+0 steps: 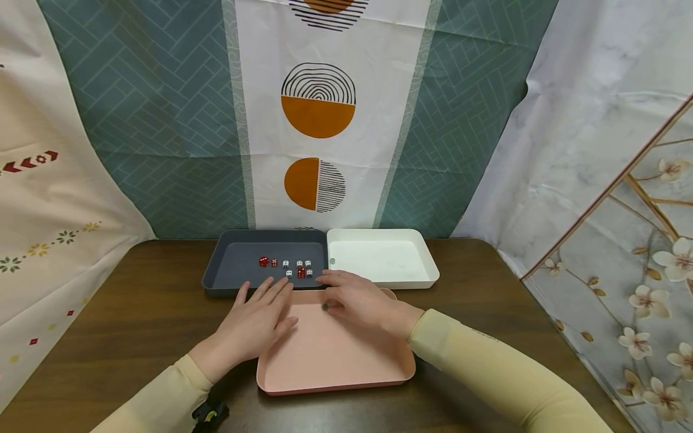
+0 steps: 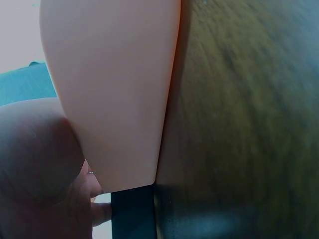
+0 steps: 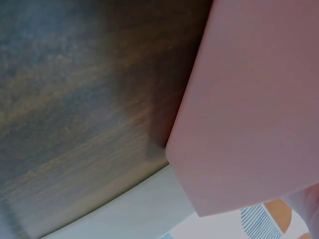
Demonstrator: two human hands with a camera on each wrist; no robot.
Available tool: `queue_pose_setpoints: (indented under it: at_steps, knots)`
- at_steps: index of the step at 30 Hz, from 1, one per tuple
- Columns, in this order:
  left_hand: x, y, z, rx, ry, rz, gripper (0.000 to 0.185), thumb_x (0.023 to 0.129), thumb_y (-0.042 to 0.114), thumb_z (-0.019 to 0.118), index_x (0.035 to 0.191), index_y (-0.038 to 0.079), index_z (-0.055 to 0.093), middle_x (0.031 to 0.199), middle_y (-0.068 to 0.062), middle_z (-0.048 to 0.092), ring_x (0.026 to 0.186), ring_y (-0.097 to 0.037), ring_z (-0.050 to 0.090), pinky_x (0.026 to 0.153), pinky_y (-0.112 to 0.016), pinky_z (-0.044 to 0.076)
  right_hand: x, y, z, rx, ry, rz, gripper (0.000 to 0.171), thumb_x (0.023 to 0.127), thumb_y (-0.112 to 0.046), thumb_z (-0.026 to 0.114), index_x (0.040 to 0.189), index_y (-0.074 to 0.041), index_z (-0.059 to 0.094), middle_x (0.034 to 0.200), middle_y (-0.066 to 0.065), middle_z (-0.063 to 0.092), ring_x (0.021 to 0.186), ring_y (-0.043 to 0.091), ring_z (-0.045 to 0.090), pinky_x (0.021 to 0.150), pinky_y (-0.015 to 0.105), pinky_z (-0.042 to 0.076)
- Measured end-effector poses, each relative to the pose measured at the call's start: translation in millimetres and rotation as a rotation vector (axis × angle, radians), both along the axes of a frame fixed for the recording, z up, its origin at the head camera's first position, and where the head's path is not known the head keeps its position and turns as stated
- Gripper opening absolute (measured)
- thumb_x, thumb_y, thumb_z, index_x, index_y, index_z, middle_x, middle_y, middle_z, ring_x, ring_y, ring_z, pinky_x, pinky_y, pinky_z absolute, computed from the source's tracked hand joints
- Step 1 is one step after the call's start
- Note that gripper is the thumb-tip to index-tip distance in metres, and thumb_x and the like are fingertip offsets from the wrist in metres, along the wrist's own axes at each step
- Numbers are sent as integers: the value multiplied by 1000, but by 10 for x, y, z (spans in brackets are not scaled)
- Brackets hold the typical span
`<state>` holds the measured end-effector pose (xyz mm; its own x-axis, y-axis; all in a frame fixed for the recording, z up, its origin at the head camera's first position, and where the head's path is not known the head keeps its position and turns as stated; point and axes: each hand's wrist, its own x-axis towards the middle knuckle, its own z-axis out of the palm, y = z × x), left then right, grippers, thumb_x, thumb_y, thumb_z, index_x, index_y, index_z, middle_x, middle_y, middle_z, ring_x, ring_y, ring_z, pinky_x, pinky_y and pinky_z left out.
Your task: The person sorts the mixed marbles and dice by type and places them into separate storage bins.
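Note:
A pink tray [image 1: 332, 355] lies on the brown table [image 1: 135, 313] in front of me. My left hand [image 1: 260, 313] rests flat on its left rim, fingers straight and reaching toward a dark grey tray [image 1: 227, 273]. That tray holds several red and white dice [image 1: 287, 267]. My right hand [image 1: 352, 297] lies over the pink tray's far rim, its fingers stretched leftward and holding nothing I can see. A small dark spot [image 1: 325, 307] shows by its thumb. Up close, the left wrist view shows the pink tray [image 2: 114, 89], and so does the right wrist view [image 3: 249, 99].
A white tray [image 1: 379, 258] with nothing in it stands beside the grey one at the back. Patterned curtains hang behind the table and at both sides. Bare wood shows to the left and right of the trays [image 3: 75, 99].

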<state>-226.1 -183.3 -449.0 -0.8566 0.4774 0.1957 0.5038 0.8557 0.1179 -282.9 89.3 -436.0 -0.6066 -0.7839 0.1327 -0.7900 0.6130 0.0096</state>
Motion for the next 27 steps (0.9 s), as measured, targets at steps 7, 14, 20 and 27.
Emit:
queue_pose_setpoints:
  at_steps: [7,14,20,27]
  knots:
    - [1,6,6,-2,-4,-1,73,109,48,69,164,4,52,170,-17,47,158,-46,40,123,-79,23,-2,0,-8,8,-1,-13,13,102,-29,84,111,-20,81,162,8,58,157,27,46,128,37,35]
    - [8,2,16,-1,-11,4,72,109,47,69,164,5,52,171,-17,46,158,-45,40,123,-79,22,9,-5,-15,15,-19,-19,10,103,-28,83,109,-21,80,164,6,56,159,25,43,130,36,32]
    - [14,1,27,0,-10,1,71,109,47,69,164,5,52,170,-17,47,158,-46,40,123,-79,22,37,26,35,-33,-40,-16,9,104,-27,82,108,-20,78,164,7,56,158,26,44,130,36,32]
    - [12,0,31,2,-31,14,72,108,47,70,164,5,52,171,-17,46,159,-46,39,123,-80,20,43,122,155,-114,-74,-54,5,106,-22,78,111,-21,79,166,7,55,160,27,41,129,40,34]
